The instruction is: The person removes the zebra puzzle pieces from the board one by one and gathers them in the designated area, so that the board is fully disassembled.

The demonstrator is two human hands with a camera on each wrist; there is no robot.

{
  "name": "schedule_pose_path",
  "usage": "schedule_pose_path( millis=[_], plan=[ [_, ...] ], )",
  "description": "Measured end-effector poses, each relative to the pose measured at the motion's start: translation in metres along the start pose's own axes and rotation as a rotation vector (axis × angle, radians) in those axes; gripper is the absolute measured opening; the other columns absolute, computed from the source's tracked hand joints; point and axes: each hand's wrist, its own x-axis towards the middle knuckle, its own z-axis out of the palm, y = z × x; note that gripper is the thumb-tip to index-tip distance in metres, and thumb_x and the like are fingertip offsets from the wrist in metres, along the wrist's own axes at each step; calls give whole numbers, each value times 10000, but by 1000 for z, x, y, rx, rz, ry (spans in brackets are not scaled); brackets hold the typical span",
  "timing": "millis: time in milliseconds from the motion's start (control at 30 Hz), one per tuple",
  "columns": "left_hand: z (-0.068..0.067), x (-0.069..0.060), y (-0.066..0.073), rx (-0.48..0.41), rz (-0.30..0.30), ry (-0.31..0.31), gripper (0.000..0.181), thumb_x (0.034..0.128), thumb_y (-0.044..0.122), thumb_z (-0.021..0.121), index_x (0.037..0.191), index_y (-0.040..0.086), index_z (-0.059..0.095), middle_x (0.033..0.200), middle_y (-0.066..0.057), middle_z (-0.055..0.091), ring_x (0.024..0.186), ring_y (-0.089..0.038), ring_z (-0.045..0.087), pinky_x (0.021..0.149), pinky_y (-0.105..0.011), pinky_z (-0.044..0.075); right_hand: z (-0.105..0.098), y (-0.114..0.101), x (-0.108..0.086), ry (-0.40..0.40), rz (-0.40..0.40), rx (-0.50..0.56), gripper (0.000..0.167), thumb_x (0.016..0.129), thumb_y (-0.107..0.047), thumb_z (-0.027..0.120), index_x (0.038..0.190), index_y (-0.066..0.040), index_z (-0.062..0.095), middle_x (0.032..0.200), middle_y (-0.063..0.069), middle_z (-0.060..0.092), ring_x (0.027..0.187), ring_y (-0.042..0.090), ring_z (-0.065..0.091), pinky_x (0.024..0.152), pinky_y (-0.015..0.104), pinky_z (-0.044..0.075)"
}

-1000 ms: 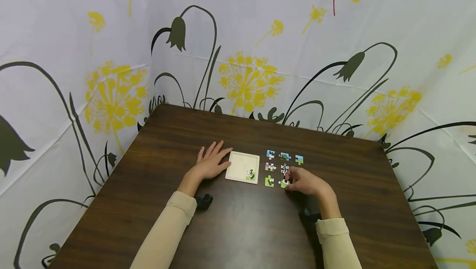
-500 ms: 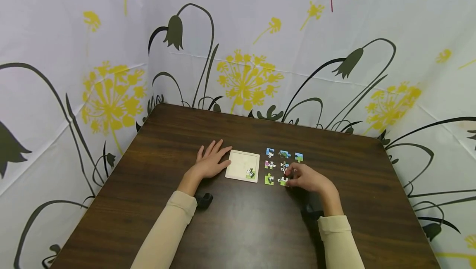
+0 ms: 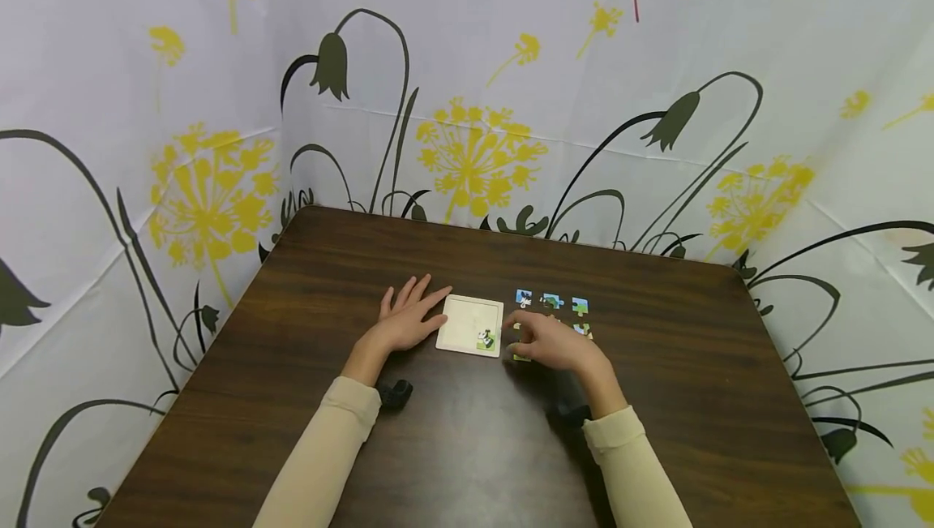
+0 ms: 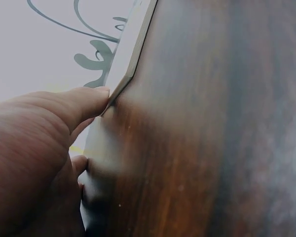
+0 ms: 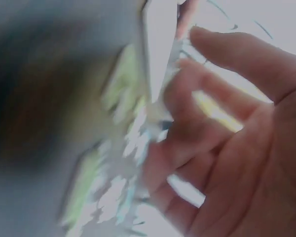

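Observation:
My left hand (image 3: 404,321) lies on the table with its fingers spread, and the thumb touches the left edge of the square wooden puzzle tray (image 3: 461,321). In the left wrist view the thumb (image 4: 89,101) meets the corner of the tray (image 4: 130,59). A panda puzzle piece (image 3: 485,339) sits in the tray's lower right corner. My right hand (image 3: 558,343) hovers beside the tray's right edge, over some loose puzzle pieces. Its thumb and bent forefinger stand apart, and I see nothing between them in the blurred right wrist view (image 5: 232,113).
Loose puzzle pieces stand in rows right of the tray, such as a blue one (image 3: 523,298), a blue-green one (image 3: 580,306) and a green one (image 3: 582,331). The right hand covers others. A flowered curtain (image 3: 467,66) borders the dark wooden table (image 3: 467,447).
My right hand has moved left from the lower middle loose piece toward the tray, uncovering a piece at the right. The left hand stays at the tray. The head view has shifted slightly.

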Motion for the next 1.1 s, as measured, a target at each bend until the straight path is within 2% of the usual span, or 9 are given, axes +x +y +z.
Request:
schedule_pose_path(
  millis=[167,300,367,467,667,800,967,1100],
  plan=[
    [-1,0,1,8,-15,-8,612,1122,489,514,1697,342,369,1836,-102,53,1697,-380,-49,1299,-683,-135,9,-26,14,-3,67,-135,421,992,-256,770,1387,-156,661,850,4,672,716,165,600,646,331,500],
    [0,2,1,9,-19,-9,609,1125,479,508,1698,328,369,1837,-95,50,1698,-374,-51,1299,-680,-140,18,-40,19,11,71,-265,437,1001,-347,767,1389,-180,657,962,28,729,798,178,629,753,403,556],
    [1,2,1,6,-17,-10,615,1122,490,512,1698,326,371,1837,-96,51,1698,-376,-48,1297,-684,-141,24,-43,18,17,70,-292,428,1005,-372,766,1375,-187,654,1002,33,741,818,182,631,784,431,569],
    [0,0,2,11,-21,-15,617,1122,484,520,1698,323,370,1836,-100,52,1698,-377,-45,1299,-686,-136,31,-44,17,32,75,-300,447,997,-384,779,1372,-185,635,1016,36,749,803,180,631,773,447,581],
    [-7,-5,9,10,-8,-5,591,1122,447,540,1683,314,410,1826,-139,101,1691,-413,0,1297,-712,-92,34,-39,23,71,98,-320,443,961,-339,826,1327,-176,635,954,27,728,732,176,589,685,376,526],
    [-4,-4,4,-17,-2,12,595,1115,450,547,1679,312,418,1826,-141,100,1690,-415,-12,1292,-707,-116,33,-37,26,74,83,-287,448,946,-323,843,1299,-147,630,929,27,713,721,179,582,673,373,512],
    [0,-2,1,-12,-6,13,601,1115,464,538,1684,321,405,1830,-126,88,1694,-397,-21,1296,-696,-120,33,-32,27,69,94,-236,481,927,-329,854,1289,-117,619,918,21,682,735,179,582,680,380,514],
    [-4,-3,3,-16,-2,19,593,1112,476,547,1674,333,424,1826,-134,107,1691,-409,-4,1290,-713,-111,31,-28,30,54,63,-183,437,931,-302,858,1254,-119,627,860,0,649,709,170,574,649,351,485]
  ],
)
